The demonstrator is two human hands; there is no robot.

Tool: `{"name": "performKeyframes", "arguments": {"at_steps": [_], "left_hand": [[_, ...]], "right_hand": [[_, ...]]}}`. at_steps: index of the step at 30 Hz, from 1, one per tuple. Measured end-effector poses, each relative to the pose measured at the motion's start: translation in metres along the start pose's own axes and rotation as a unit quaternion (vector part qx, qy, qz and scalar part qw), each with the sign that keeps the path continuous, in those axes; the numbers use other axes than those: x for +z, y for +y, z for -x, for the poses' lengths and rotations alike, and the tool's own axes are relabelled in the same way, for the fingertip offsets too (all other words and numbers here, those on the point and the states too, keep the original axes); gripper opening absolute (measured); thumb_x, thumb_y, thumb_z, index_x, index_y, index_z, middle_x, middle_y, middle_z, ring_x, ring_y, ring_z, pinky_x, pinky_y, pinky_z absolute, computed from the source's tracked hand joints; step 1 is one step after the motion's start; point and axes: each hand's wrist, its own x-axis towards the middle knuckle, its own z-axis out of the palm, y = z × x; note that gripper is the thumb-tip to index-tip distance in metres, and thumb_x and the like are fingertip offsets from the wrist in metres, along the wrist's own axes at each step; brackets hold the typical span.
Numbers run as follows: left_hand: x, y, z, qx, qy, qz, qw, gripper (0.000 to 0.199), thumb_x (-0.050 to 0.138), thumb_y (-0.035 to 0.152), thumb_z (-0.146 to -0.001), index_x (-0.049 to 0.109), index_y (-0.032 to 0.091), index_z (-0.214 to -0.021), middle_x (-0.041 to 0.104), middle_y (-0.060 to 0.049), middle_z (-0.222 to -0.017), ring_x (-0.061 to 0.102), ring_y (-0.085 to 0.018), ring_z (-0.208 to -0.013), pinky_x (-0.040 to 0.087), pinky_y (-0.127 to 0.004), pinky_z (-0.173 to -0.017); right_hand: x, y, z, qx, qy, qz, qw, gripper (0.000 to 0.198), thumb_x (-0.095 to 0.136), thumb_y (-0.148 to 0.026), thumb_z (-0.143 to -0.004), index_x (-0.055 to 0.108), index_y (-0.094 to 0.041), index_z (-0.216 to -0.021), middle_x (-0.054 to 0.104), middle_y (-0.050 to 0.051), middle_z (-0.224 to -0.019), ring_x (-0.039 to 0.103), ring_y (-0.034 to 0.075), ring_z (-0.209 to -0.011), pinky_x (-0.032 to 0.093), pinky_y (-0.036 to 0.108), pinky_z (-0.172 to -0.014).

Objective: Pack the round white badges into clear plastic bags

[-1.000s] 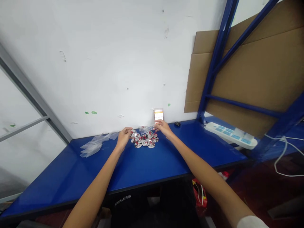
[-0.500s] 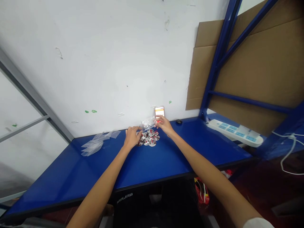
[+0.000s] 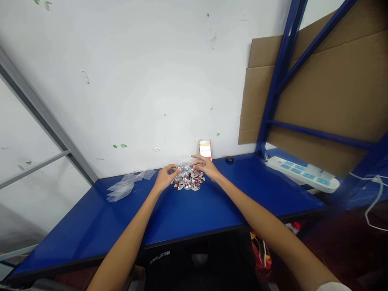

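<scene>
A clear plastic bag (image 3: 183,163) is stretched between my two hands, just above a pile of shiny round metal discs with red parts (image 3: 187,184). My left hand (image 3: 166,176) pinches the bag's left side, thumb and fingers pressed together. On the other side my right hand (image 3: 205,166) grips the bag's right edge, with its index finger extended over the top. The exact kind of the discs is too small to make out. Behind my right hand a phone (image 3: 205,149) with a lit screen leans against the wall.
Several flat clear plastic bags (image 3: 123,186) lie at the left of the blue table (image 3: 194,214). A black computer mouse (image 3: 229,159) sits near the wall. To the right are a white power strip (image 3: 303,173), a blue metal frame (image 3: 274,85) and cardboard (image 3: 330,89).
My right hand has come left and down with the bag, closer to my left hand. The bag now hangs lower, over the back of the disc pile. The view has tilted slightly.
</scene>
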Motion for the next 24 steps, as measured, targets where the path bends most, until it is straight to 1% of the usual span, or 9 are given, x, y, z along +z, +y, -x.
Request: {"name": "performKeyframes", "arguments": {"at_steps": [4, 6, 8, 10, 13, 15, 18, 20, 24], "left_hand": [[0.003, -0.008, -0.005, -0.007, 0.025, 0.061, 0.998, 0.028, 0.077, 0.049, -0.085, 0.075, 0.021, -0.088, 0.073, -0.002, -0.08, 0.065, -0.021, -0.076, 0.048, -0.03, -0.075], [-0.009, -0.016, -0.011, -0.012, 0.059, 0.051, 0.997, 0.027, 0.074, 0.048, -0.085, 0.073, 0.021, -0.086, 0.075, -0.003, -0.084, 0.067, -0.022, -0.078, 0.049, -0.031, -0.077], [-0.033, -0.029, -0.016, -0.03, 0.12, -0.007, 0.992, 0.024, 0.071, 0.045, -0.086, 0.073, 0.022, -0.09, 0.077, -0.005, -0.09, 0.069, -0.023, -0.082, 0.051, -0.032, -0.079], [-0.063, -0.043, -0.018, -0.06, 0.211, -0.132, 0.967, 0.022, 0.069, 0.042, -0.087, 0.074, 0.022, -0.097, 0.078, -0.007, -0.092, 0.07, -0.026, -0.087, 0.051, -0.037, -0.087], [-0.104, -0.061, -0.012, -0.114, 0.266, -0.281, 0.915, 0.03, 0.064, 0.039, -0.092, 0.071, 0.019, -0.112, 0.078, -0.013, -0.097, 0.068, -0.035, -0.102, 0.048, -0.047, -0.098], [-0.121, -0.067, -0.004, -0.146, 0.294, -0.354, 0.876, 0.042, 0.066, 0.042, -0.091, 0.066, 0.014, -0.121, 0.075, -0.019, -0.11, 0.062, -0.042, -0.115, 0.045, -0.054, -0.103], [-0.131, -0.066, 0.007, -0.158, 0.355, -0.405, 0.828, 0.057, 0.068, 0.045, -0.09, 0.057, 0.01, -0.134, 0.061, -0.027, -0.136, 0.052, -0.046, -0.128, 0.042, -0.059, -0.105], [-0.134, -0.061, 0.01, -0.146, 0.377, -0.403, 0.821, 0.055, 0.065, 0.041, -0.092, 0.054, 0.011, -0.137, 0.055, -0.027, -0.141, 0.048, -0.046, -0.13, 0.04, -0.06, -0.106], [-0.131, -0.049, 0.005, -0.096, 0.365, -0.378, 0.845, 0.04, 0.057, 0.033, -0.097, 0.058, 0.013, -0.131, 0.055, -0.024, -0.135, 0.046, -0.044, -0.129, 0.039, -0.062, -0.108]], "right_hand": [[0.005, -0.001, 0.001, 0.014, -0.01, 0.013, 1.0, 0.058, 0.084, -0.033, -0.084, 0.065, -0.023, -0.138, 0.083, 0.007, -0.11, 0.081, 0.023, -0.09, 0.065, 0.033, -0.08], [0.005, 0.0, 0.0, 0.01, -0.002, 0.017, 1.0, 0.056, 0.083, -0.033, -0.085, 0.065, -0.023, -0.137, 0.082, 0.009, -0.113, 0.081, 0.023, -0.094, 0.065, 0.033, -0.08], [0.003, 0.003, -0.002, 0.005, 0.015, 0.025, 1.0, 0.053, 0.081, -0.032, -0.086, 0.064, -0.023, -0.135, 0.082, 0.01, -0.115, 0.081, 0.023, -0.096, 0.065, 0.032, -0.079], [-0.002, 0.009, -0.004, 0.006, 0.034, 0.041, 0.999, 0.048, 0.078, -0.032, -0.087, 0.064, -0.021, -0.132, 0.082, 0.009, -0.111, 0.081, 0.022, -0.092, 0.064, 0.031, -0.077], [-0.008, 0.017, -0.008, 0.009, 0.06, 0.064, 0.996, 0.041, 0.073, -0.03, -0.087, 0.064, -0.02, -0.126, 0.081, 0.007, -0.102, 0.079, 0.019, -0.082, 0.062, 0.029, -0.07], [-0.011, 0.021, -0.009, 0.012, 0.072, 0.073, 0.995, 0.039, 0.07, -0.027, -0.085, 0.064, -0.019, -0.123, 0.08, 0.005, -0.096, 0.077, 0.018, -0.077, 0.06, 0.027, -0.066], [-0.013, 0.022, -0.01, 0.012, 0.084, 0.08, 0.993, 0.031, 0.066, -0.025, -0.083, 0.066, -0.019, -0.114, 0.077, 0.003, -0.091, 0.075, 0.016, -0.072, 0.059, 0.026, -0.064], [-0.013, 0.022, -0.01, 0.015, 0.093, 0.089, 0.992, 0.022, 0.064, -0.024, -0.084, 0.067, -0.018, -0.105, 0.076, 0.004, -0.089, 0.074, 0.016, -0.071, 0.058, 0.026, -0.063], [-0.014, 0.02, -0.01, 0.021, 0.107, 0.116, 0.987, 0.018, 0.063, -0.022, -0.084, 0.068, -0.019, -0.102, 0.076, 0.004, -0.088, 0.073, 0.016, -0.07, 0.058, 0.026, -0.061]]}}
